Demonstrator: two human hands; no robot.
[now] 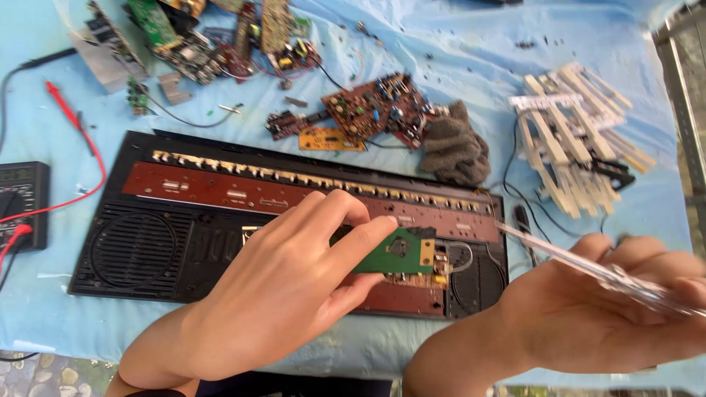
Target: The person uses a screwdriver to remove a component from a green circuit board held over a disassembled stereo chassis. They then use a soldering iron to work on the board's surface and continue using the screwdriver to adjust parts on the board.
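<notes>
A black keyboard casing (140, 254) lies open on the blue cloth, with a long brown circuit strip (220, 192) inside it and round speaker grilles at each end. My left hand (283, 287) rests on the casing's middle and holds a small green circuit board (393, 254) between thumb and fingers. My right hand (610, 309) hovers palm up at the lower right, off the casing's right end. A clear-handled screwdriver (588, 270) lies across its fingers, blurred, its tip pointing left toward the casing.
Loose circuit boards (371, 106) and parts lie at the top. A grey cloth (456, 151) sits behind the casing. A pile of white keyboard keys (570, 140) lies at the right. A multimeter (22, 202) with red lead sits at the left edge.
</notes>
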